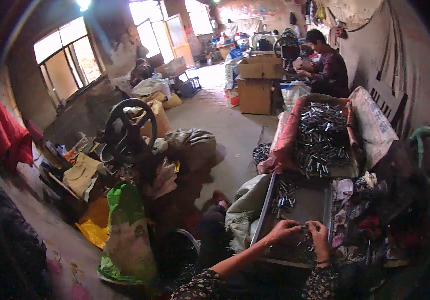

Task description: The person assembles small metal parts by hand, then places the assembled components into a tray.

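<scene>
Over the tray [311,199], the left hand [283,231] and right hand [319,239] pinch a small metal piece [303,226]. A heaped bin [292,142] borders the far end, a pale sack [244,202] the left, cloths [342,191] the right.

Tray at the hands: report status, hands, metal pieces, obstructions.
Left hand and right hand close together over tray; grip unclear. Small metal cylinders loose at tray's far left. Pale sack outside tray's left wall.
</scene>
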Available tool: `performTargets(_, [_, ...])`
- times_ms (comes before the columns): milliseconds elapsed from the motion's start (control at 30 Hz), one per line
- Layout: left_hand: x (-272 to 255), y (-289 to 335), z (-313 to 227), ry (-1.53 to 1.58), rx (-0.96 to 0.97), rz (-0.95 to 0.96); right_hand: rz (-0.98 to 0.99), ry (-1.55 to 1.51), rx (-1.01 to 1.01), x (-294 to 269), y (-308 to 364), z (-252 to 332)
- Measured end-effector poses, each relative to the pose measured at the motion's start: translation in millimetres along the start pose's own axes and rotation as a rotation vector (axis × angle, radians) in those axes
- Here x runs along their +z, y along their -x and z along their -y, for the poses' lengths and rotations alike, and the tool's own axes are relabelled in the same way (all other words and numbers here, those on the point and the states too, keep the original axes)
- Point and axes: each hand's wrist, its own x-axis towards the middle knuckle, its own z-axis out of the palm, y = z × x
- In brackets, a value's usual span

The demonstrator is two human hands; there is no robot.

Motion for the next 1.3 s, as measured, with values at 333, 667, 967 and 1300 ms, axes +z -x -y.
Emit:
performTargets(333, [-2, 1, -1, -0.007, -0.132, 0.02, 0.033, 0.155, -0.192, 9, -2, -6])
performTargets(667, [-2, -1, 6, 0.025, -0.021, 0.019, 0.074, 0.13, -0.093, 8, 3, 3])
performTargets(967, [0, 0, -2, 0.016, 0.027, 0.005, -0.028, 0.287, -0.19, 5, 11, 20])
performTargets(1300, [-7, 2, 5, 0.217, 0.029, -0.069, -0.223, 0.448, -0.367, 10, 54, 35])
